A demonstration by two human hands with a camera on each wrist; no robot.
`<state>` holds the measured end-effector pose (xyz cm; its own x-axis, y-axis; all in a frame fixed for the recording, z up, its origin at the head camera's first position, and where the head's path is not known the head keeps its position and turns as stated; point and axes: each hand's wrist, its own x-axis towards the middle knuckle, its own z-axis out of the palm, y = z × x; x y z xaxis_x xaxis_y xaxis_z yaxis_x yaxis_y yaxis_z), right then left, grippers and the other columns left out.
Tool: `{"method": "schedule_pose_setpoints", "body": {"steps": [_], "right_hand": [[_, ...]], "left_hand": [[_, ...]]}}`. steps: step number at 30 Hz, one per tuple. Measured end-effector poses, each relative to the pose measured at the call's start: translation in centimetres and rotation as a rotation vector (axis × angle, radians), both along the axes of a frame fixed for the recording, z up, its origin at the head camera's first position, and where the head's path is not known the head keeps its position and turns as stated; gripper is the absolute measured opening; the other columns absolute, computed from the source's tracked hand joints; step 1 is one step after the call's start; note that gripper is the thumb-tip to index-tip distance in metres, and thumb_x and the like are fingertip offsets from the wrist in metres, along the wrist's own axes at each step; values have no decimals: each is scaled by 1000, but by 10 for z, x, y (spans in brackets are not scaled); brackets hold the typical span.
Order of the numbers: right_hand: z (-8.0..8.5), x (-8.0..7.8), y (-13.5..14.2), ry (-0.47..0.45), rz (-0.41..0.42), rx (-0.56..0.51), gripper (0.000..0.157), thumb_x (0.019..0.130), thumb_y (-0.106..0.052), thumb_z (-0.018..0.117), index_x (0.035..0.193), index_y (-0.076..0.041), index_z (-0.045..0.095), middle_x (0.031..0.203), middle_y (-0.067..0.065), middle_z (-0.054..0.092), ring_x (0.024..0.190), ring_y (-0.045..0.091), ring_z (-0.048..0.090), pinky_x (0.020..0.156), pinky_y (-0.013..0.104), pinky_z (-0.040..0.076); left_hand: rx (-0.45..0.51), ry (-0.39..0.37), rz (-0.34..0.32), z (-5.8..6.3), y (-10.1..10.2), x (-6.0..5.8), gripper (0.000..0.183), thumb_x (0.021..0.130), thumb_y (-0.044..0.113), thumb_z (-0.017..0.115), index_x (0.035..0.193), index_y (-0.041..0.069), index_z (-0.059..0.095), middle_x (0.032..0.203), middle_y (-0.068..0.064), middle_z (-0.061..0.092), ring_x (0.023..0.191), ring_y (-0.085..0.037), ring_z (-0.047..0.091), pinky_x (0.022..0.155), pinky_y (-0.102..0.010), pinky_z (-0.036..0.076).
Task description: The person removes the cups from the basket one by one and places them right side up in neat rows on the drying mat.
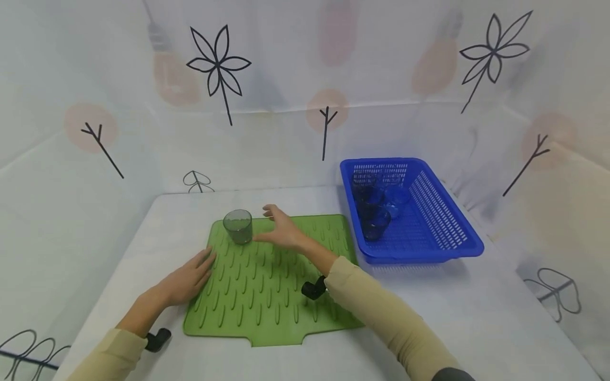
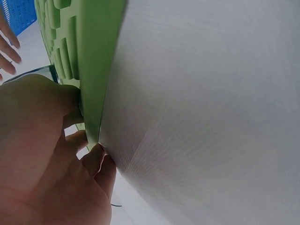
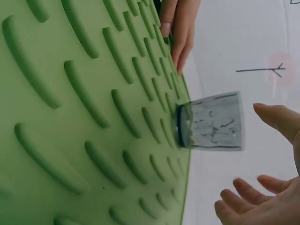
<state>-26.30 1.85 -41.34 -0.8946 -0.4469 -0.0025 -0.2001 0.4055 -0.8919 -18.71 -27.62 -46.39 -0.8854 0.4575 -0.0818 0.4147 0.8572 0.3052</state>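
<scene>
A clear grey glass (image 1: 238, 227) stands upright near the back left corner of a green ribbed drying mat (image 1: 267, 286). Just right of the glass is my right hand (image 1: 283, 232), thumb and fingers spread apart and nothing between them. The right wrist view shows a gap between this hand (image 3: 267, 197) and the glass (image 3: 213, 123). My left hand (image 1: 188, 278) rests at the mat's left edge, its fingertips on the border. Seen from the left wrist, the fingers of the left hand (image 2: 56, 154) lie along the mat's edge (image 2: 96, 70).
A blue plastic basket (image 1: 429, 248) stands right of the mat, with several glasses (image 1: 375, 222) gathered along its left side. White cloth (image 1: 286, 148) printed with plants hangs behind the white table (image 1: 476, 317).
</scene>
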Motion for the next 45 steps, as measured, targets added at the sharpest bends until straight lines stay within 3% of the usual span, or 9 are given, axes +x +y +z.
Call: {"method": "schedule_pose_setpoints", "body": {"steps": [10,25,32,38,45], "right_hand": [[21,20,25,65,43,79,83,90,-26,80,157,-7,35,155,17,45,145,37,40,115,55,41],[55,53,80,137,75,46,77,92,-23,78,157,-10,36,155,13,46,146,32,40,123,50,32],[62,66,117,209,32,80,74,92,-23,79,155,-14,40,154,8,48,145,31,41,120,54,35],[64,74,157,268,-6,131,75,92,-25,80,155,-15,40,155,10,48,145,33,41,119,59,34],[63,71,201,243,-68,176,76,93,-27,79,154,-9,39,156,17,44,147,42,35,119,63,30]], "left_hand": [[1,5,1,1,0,2,53,108,14,48,154,-10,34,163,-32,22,147,-51,28,119,-61,28],[-10,28,-4,-2,-1,2,53,108,14,48,153,-10,36,162,-32,24,147,-51,29,119,-60,29],[-7,24,-3,-1,-1,2,52,108,14,48,153,-10,36,162,-32,25,146,-51,31,119,-61,30],[-12,25,-13,-7,-3,0,52,109,15,46,154,-9,35,162,-32,25,147,-50,30,119,-61,30],[-18,37,-9,-5,-3,1,52,109,14,47,154,-10,35,162,-31,25,147,-50,31,119,-61,32]]}}
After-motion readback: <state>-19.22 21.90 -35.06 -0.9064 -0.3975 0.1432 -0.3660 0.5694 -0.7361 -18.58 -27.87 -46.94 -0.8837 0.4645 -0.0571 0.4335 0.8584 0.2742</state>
